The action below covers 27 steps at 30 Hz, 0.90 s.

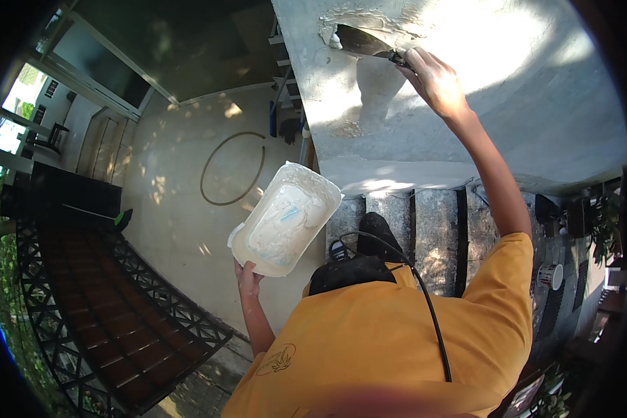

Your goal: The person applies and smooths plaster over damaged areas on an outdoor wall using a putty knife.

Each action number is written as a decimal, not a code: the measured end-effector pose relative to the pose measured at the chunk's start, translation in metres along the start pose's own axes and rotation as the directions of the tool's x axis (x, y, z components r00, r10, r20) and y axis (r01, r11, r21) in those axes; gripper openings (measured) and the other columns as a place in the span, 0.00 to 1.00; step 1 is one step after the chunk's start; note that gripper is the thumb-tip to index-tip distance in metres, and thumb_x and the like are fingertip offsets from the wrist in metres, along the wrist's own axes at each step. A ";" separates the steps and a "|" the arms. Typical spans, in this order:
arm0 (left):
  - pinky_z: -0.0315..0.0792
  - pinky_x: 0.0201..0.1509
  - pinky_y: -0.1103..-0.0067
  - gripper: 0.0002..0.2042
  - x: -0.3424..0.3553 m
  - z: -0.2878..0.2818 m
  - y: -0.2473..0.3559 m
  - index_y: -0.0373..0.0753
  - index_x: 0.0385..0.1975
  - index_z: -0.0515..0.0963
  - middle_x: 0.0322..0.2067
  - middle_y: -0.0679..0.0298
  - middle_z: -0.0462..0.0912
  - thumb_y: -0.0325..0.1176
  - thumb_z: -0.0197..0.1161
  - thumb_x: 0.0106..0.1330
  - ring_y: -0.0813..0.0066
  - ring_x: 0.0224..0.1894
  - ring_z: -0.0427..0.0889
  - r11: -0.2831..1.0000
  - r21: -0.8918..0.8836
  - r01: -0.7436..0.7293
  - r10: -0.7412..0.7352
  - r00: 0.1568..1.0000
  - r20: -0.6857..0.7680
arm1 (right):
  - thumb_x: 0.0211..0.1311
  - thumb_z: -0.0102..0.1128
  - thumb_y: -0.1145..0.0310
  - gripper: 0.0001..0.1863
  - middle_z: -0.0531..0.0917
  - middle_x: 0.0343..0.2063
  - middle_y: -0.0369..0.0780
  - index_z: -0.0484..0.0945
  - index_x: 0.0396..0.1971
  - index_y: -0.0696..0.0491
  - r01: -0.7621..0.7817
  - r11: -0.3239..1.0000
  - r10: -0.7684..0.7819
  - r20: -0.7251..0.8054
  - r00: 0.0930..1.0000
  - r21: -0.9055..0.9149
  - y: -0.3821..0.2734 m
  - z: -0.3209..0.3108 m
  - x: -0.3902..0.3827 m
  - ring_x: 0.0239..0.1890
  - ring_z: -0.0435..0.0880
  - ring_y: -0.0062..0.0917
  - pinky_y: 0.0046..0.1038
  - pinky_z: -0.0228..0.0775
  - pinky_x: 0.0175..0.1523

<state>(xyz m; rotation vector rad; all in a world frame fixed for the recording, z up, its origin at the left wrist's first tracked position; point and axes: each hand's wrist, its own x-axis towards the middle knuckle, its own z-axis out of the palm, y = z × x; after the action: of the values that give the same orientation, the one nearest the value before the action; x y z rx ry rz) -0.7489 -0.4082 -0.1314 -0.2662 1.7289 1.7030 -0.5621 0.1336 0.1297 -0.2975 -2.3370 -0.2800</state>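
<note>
My right hand [432, 83] grips a putty knife [364, 42], its dark metal blade against the pale wall [501, 136] at upper right, where rough white filler [369, 19] surrounds it and a small white lump sits at the blade's tip. Lower left of that, my left hand [249, 279] holds the near end of a white plastic tub [285, 219], tilted toward me and smeared inside with white paste and some light blue. Its fingers are partly hidden by the tub.
Concrete steps [432, 251] lie below me beside the wall. A pale floor [167, 160] carries a hose loop [204, 160]. At left are a dark-framed railing or canopy [101, 292] and a black panel [73, 188]. A white bucket [550, 276] stands at the right.
</note>
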 end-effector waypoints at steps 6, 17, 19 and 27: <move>0.84 0.45 0.64 0.39 0.002 0.005 0.005 0.49 0.71 0.55 0.59 0.56 0.71 0.26 0.52 0.52 0.56 0.56 0.79 1.000 -0.005 -0.009 0.009 1.000 0.012 | 0.61 0.65 0.66 0.12 0.79 0.32 0.35 0.75 0.43 0.48 -0.015 0.987 0.019 0.024 1.000 -0.161 -0.006 -0.078 0.005 0.35 0.83 0.30 0.32 0.79 0.38; 0.85 0.43 0.67 0.39 0.000 0.013 0.012 0.48 0.70 0.56 0.59 0.57 0.72 0.26 0.52 0.51 0.58 0.54 0.80 1.000 0.008 -0.016 0.015 0.997 0.078 | 0.62 0.62 0.63 0.15 0.79 0.35 0.36 0.74 0.48 0.47 0.068 0.983 -0.044 0.140 0.989 -0.171 -0.010 -0.070 0.028 0.39 0.82 0.31 0.33 0.78 0.41; 0.85 0.44 0.66 0.39 -0.001 0.012 0.012 0.48 0.71 0.56 0.59 0.57 0.72 0.26 0.52 0.52 0.58 0.55 0.80 1.000 -0.009 -0.005 0.005 0.996 0.086 | 0.62 0.63 0.63 0.15 0.79 0.34 0.34 0.76 0.47 0.48 0.014 0.980 0.011 0.125 0.992 -0.197 -0.007 -0.088 0.015 0.37 0.82 0.29 0.33 0.78 0.41; 0.85 0.43 0.67 0.38 0.007 0.016 0.020 0.47 0.70 0.56 0.58 0.56 0.72 0.26 0.53 0.54 0.59 0.55 0.80 1.000 -0.009 0.005 -0.004 0.986 0.164 | 0.59 0.68 0.66 0.13 0.80 0.30 0.36 0.77 0.40 0.52 -0.101 0.994 0.098 -0.060 0.993 -0.049 -0.030 -0.100 0.007 0.32 0.83 0.28 0.30 0.76 0.36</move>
<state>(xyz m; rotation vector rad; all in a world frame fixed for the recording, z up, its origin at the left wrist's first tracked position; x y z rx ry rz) -0.7606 -0.3883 -0.1177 -0.1302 1.5990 1.6814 -0.5098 0.0778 0.2007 -0.4249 -2.2525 -0.2972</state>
